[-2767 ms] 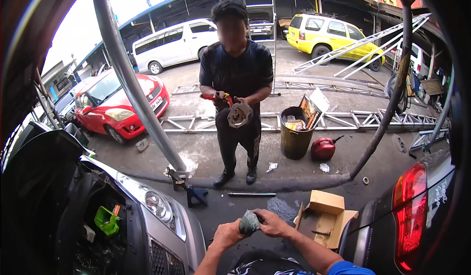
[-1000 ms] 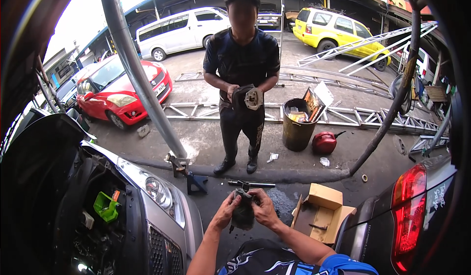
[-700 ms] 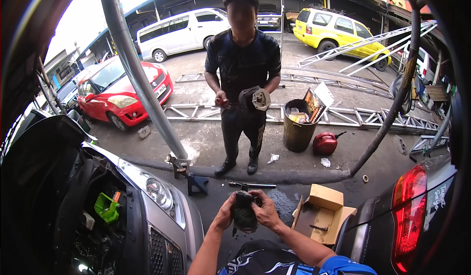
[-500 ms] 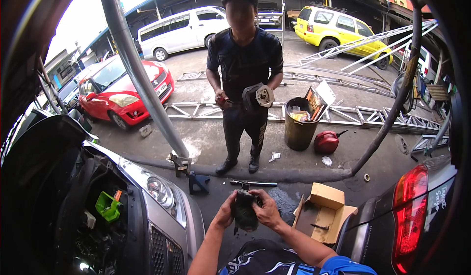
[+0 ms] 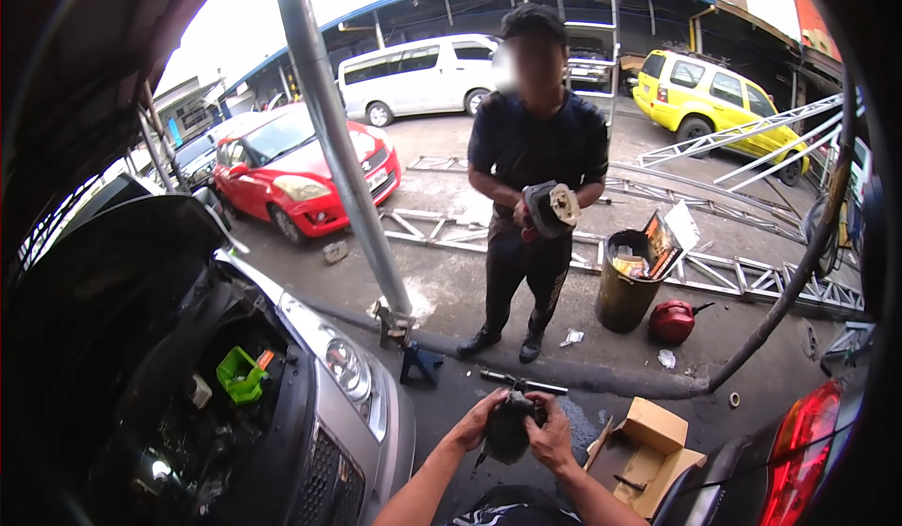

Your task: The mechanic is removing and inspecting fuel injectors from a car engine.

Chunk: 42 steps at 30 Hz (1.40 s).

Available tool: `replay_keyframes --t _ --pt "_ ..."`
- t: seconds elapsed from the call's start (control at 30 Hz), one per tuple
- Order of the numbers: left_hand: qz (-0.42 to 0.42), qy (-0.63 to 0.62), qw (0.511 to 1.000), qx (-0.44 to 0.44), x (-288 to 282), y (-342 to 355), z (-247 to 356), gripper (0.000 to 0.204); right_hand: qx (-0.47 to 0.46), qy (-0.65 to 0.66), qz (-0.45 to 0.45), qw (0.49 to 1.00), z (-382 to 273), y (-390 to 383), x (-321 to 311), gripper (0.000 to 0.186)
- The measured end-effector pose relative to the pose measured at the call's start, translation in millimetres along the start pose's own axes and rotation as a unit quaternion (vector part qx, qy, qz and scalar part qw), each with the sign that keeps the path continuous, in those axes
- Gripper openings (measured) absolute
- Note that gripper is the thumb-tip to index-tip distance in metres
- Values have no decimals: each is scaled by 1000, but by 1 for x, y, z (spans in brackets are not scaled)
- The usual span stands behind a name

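Note:
Both of my hands grip a dark, greasy, rounded car part (image 5: pixel 508 435) at the lower middle, above the ground between two vehicles. My left hand (image 5: pixel 477 419) wraps its left side. My right hand (image 5: pixel 552 434) holds the right side, its thumb lying over the top face. The exact kind of part cannot be made out. Just beyond my hands a long metal bar (image 5: pixel 540 386) lies on the ground. Facing me, a person (image 5: pixel 536 150) holds a grey and black flanged car part (image 5: pixel 554 208) with both hands.
To my left stands a silver car (image 5: pixel 310 385) with its hood up and a green funnel (image 5: pixel 241 376) in the engine bay. An open cardboard box (image 5: pixel 658 425) sits near a car's red tail light (image 5: pixel 799 456). Beyond are a blue stand (image 5: pixel 420 364), a bin (image 5: pixel 628 296) and a red container (image 5: pixel 672 322).
My view has swung left, so the scene sits farther right and lower. I still hold the dark part, turned slightly. The other person has brought both hands together at the flanged part.

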<state>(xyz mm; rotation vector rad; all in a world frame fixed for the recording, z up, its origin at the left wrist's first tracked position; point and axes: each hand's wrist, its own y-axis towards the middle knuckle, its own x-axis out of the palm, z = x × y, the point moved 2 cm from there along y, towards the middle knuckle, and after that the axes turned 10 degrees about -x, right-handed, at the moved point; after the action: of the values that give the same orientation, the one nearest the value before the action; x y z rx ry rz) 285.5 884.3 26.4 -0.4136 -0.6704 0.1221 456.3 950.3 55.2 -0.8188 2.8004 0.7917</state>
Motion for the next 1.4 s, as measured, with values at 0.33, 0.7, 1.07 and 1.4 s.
replay_keyframes --t 0.33,0.7,1.07,1.4 --pt "7 -54 996 -70 -18 12 -7 36 -40 52 -81 995 -10 -3 -3 39" --pt "-7 81 994 -68 -16 21 -4 33 -140 29 -137 980 -3 -8 -5 27" --pt "36 125 987 -94 -19 26 5 43 -128 26 -135 982 -4 -12 -8 25" --pt "101 227 968 -33 -44 38 7 50 -27 187 -17 982 -2 -15 -26 31"
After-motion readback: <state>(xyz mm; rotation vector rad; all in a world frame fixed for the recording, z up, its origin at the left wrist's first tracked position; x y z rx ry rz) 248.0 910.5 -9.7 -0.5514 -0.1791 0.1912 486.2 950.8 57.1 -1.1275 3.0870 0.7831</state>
